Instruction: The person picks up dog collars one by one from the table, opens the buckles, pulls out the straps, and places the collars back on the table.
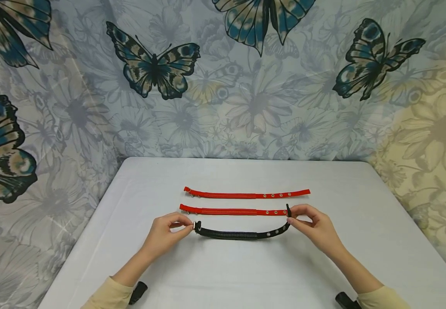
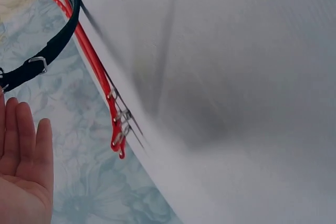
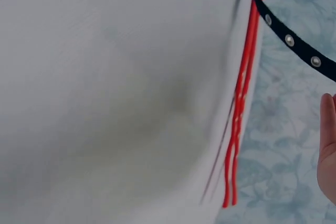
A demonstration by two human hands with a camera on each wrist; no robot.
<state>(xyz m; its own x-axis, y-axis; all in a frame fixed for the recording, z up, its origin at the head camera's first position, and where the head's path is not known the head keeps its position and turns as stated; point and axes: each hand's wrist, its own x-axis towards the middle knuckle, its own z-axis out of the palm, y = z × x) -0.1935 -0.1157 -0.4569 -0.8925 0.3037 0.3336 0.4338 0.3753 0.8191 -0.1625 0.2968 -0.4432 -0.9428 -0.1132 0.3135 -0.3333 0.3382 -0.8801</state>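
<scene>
Between my two hands hangs a black collar [image 1: 228, 235] with a buckle and metal eyelets, sagging in the middle. My left hand [image 1: 165, 234] pinches its buckle end, and my right hand [image 1: 317, 227] pinches the eyelet end, whose tip sticks up past the fingers. In the left wrist view the collar [image 2: 55, 48] shows a metal loop near the fingers. In the right wrist view several eyelets run along the collar [image 3: 302, 51]. Two red collars, a far one [image 1: 226, 195] and a nearer one [image 1: 226, 211], lie side by side behind it, buckles to the left.
The collars are over a white-covered table [image 1: 223, 274]. Behind it hangs a floral cloth backdrop [image 1: 253, 103] with large butterflies. A black device [image 1: 138, 293] sits at the left wrist, another [image 1: 347, 300] at the right.
</scene>
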